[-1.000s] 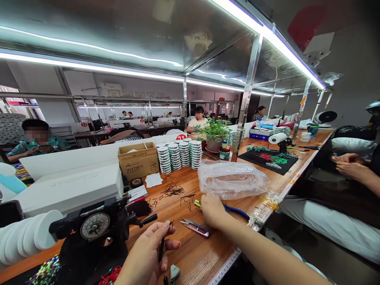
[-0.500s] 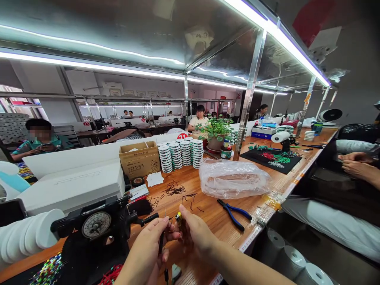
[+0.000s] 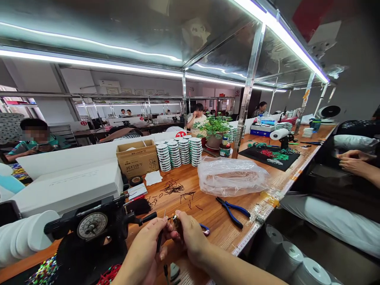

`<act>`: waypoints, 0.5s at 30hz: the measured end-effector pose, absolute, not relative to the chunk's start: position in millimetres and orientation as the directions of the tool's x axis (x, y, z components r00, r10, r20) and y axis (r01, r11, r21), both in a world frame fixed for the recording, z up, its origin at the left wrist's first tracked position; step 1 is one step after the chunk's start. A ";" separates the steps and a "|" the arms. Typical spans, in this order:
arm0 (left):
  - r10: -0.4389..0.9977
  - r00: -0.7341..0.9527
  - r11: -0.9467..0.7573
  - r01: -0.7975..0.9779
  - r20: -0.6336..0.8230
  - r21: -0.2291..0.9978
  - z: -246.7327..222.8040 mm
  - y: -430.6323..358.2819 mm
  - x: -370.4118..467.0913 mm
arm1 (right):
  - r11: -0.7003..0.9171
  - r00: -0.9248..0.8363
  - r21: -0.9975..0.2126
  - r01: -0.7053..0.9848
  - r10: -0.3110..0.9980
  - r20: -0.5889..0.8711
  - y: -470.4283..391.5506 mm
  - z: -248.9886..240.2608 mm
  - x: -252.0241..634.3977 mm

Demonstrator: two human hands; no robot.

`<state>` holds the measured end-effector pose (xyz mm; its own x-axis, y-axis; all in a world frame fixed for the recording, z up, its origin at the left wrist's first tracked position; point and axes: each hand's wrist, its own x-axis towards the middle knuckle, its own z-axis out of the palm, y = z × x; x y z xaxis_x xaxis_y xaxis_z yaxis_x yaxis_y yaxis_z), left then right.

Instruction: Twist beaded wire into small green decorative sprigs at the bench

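My left hand (image 3: 150,243) is closed, its fingertips pinching a thin black cord (image 3: 159,240) that hangs below them. Close beside it, my right hand (image 3: 191,237) is wrapped round a small lighter (image 3: 175,218) with a metal top, held up against the cord's end. A tiny orange glint shows at the lighter's top. Short black cord pieces (image 3: 172,187) lie scattered on the wooden table (image 3: 208,211) beyond my hands. Blue-handled pliers (image 3: 233,211) rest to the right. Part of a blue handle (image 3: 205,229) shows behind my right hand.
A black machine with a dial (image 3: 92,225) stands at left, near white spools (image 3: 41,231). Farther back are a cardboard box (image 3: 138,160), stacked white spools (image 3: 179,152), a plastic bag (image 3: 233,176) and a potted plant (image 3: 215,128). Another person's hands (image 3: 356,160) are at right.
My right thumb has lowered onto the lighter's top, and the blue handle behind that hand has come into view. The view has shifted slightly. A person at the back has raised a hand to the head.
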<state>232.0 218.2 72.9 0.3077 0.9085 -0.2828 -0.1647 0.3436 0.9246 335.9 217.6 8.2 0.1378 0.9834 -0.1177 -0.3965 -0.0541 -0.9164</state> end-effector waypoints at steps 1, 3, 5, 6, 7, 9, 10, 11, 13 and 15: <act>0.907 0.310 0.343 -0.156 -0.284 0.926 72.9 218.4 232.2 | -0.064 0.133 -0.915 -0.399 0.983 -0.127 217.2 8.6 335.9; 0.905 0.314 0.345 -0.143 -0.288 0.928 72.6 218.7 232.5 | -0.083 0.119 -0.911 -0.405 0.983 -0.142 216.2 10.0 336.0; 0.905 0.312 0.346 -0.139 -0.290 0.928 71.6 219.1 232.7 | -0.097 0.112 -0.912 -0.398 0.982 -0.153 215.3 11.4 336.0; 0.904 0.314 0.345 -0.137 -0.289 0.928 70.9 219.4 232.6 | -0.098 0.119 -0.915 -0.391 0.980 -0.157 214.9 12.0 335.9; 0.904 0.319 0.341 -0.137 -0.284 0.930 70.2 219.8 232.5 | -0.096 0.131 -0.919 -0.382 0.979 -0.157 214.7 12.6 335.9; 0.904 0.325 0.334 -0.137 -0.276 0.932 68.8 220.4 231.9 | -0.086 0.158 -0.931 -0.355 0.976 -0.150 214.7 13.2 336.0; 0.904 0.326 0.335 -0.137 -0.277 0.932 68.2 220.7 231.6 | -0.082 0.165 -0.937 -0.340 0.975 -0.146 214.9 13.2 336.2; 0.904 0.322 0.338 -0.134 -0.282 0.932 67.8 220.8 231.3 | -0.081 0.166 -0.942 -0.326 0.976 -0.141 215.2 13.1 336.5; 0.902 0.316 0.349 -0.135 -0.294 0.927 67.2 220.9 231.0 | -0.087 0.158 -0.948 -0.306 0.977 -0.141 215.8 12.3 337.1; 0.900 0.317 0.355 -0.140 -0.298 0.924 66.8 221.2 231.2 | -0.096 0.153 -0.949 -0.300 0.977 -0.147 216.2 11.5 337.5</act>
<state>231.2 221.2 66.8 0.3169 0.9005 -0.2979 -0.1396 0.3549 0.9244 337.5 216.2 11.5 0.1535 0.9771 -0.1472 -0.2997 -0.0959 -0.9492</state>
